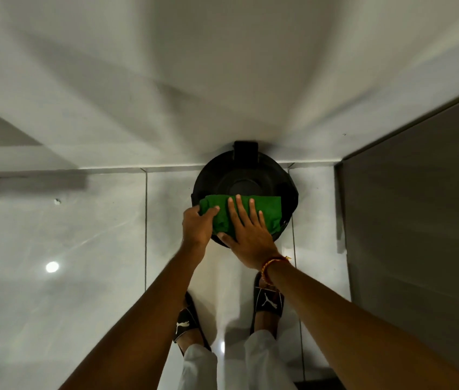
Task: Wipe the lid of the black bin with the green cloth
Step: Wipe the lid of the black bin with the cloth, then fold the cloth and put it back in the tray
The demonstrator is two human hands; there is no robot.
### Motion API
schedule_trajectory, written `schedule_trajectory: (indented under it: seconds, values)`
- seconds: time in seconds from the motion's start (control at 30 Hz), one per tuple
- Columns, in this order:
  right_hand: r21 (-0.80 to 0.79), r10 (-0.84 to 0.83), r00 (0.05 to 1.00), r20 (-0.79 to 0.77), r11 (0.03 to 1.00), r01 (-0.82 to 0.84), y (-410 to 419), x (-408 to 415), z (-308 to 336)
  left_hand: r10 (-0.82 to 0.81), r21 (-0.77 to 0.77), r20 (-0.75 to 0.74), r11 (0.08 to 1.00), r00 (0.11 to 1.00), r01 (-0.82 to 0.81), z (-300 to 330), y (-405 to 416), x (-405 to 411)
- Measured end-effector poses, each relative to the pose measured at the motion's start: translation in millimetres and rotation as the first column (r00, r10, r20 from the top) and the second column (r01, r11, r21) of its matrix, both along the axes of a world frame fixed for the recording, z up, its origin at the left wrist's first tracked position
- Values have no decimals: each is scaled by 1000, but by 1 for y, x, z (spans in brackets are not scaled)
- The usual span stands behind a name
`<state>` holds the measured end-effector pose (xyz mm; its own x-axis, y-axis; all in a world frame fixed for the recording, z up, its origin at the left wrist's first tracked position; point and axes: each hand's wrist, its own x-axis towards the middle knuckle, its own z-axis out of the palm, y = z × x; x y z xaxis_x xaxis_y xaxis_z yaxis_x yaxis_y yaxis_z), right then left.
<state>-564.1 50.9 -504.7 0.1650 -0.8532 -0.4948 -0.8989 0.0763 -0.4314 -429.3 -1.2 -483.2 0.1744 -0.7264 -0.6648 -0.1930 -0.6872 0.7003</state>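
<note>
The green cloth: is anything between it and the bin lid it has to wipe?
Nothing visible. The green cloth lies directly on the black lid, the right hand pressing it flat and the left hand gripping its left end. The lid's far half is bare.

The floor (68, 249) is pale glossy tile with thin dark joints running near to far. It meets a white wall at the far side. A round black bin (245, 181) stands on it against that wall, right of centre, its lid shut. Nearer, two feet in dark slides (268, 302) rest on the tiles, one left and one right, just short of the bin. A bright round light reflection (52, 266) shows on the tiles to the left. A dark panel (419, 220) rises from the floor at the right.
</note>
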Motion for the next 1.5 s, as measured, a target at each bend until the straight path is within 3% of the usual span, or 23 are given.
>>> schedule_trajectory:
  seconds: [0.07, 0.13, 0.17, 0.23, 0.27, 0.33, 0.4, 0.5, 0.67, 0.8, 0.93, 1.07, 1.13, 1.23, 1.4, 1.5]
  values:
    - [43, -91, 977, 191, 995, 85, -5, -10, 21, 3, -45, -25, 999, 1000, -5, 21, -8, 7]
    - [141, -321, 860, 397, 947, 288, -12, -13, 49, 25, -92, -73, 995, 997, -32, 52, -16, 14]
    - [244, -494, 721, 487, 869, 431, -15, -13, 66, 47, -105, -123, 993, 991, -60, 71, -19, 19]
    - [501, -761, 338, 554, 629, 595, -29, -7, 115, 97, -126, -214, 984, 972, -125, 124, -24, 34]
    - [625, -836, 170, 522, 510, 591, -32, -4, 129, 116, -124, -242, 981, 963, -150, 142, -23, 38]
    - [783, -903, 22, 428, 383, 489, -47, 5, 178, 175, -138, -308, 964, 935, -225, 196, -25, 58]
    - [872, -915, -31, 403, 373, 317, -62, 21, 230, 235, -142, -375, 941, 897, -306, 259, -21, 85]
    - [870, -866, -93, 491, 482, 102, -86, 48, 295, 305, -174, -421, 897, 854, -406, 340, -11, 125]
    - [693, -706, 255, 661, 704, 152, -127, 134, 398, 407, -376, -273, 788, 871, -487, 457, 15, 201]
    - [544, -531, 378, 759, 835, 80, -145, 224, 466, 598, -472, -156, 654, 786, -591, 504, 38, 273]
    - [453, -419, 508, 753, 889, 62, -149, 319, 496, 795, -378, -59, 542, 604, -750, 503, 56, 353]
    - [343, -360, 643, 676, 926, 158, -144, 394, 493, 837, -253, -23, 525, 547, -813, 481, 61, 406]
    - [171, -250, 740, 624, 968, 183, -145, 417, 492, 822, -234, 22, 557, 568, -797, 469, 53, 419]
    - [-8, -109, 837, 536, 991, 134, -155, 441, 488, 734, -238, 176, 679, 656, -695, 460, 34, 429]
    - [5, -28, 882, 470, 1000, 29, -164, 456, 481, 491, -186, 365, 871, 791, -454, 457, 12, 431]
    - [-4, 31, 894, 448, 999, -32, -158, 446, 489, 308, -160, 571, 951, 761, -265, 463, 18, 430]
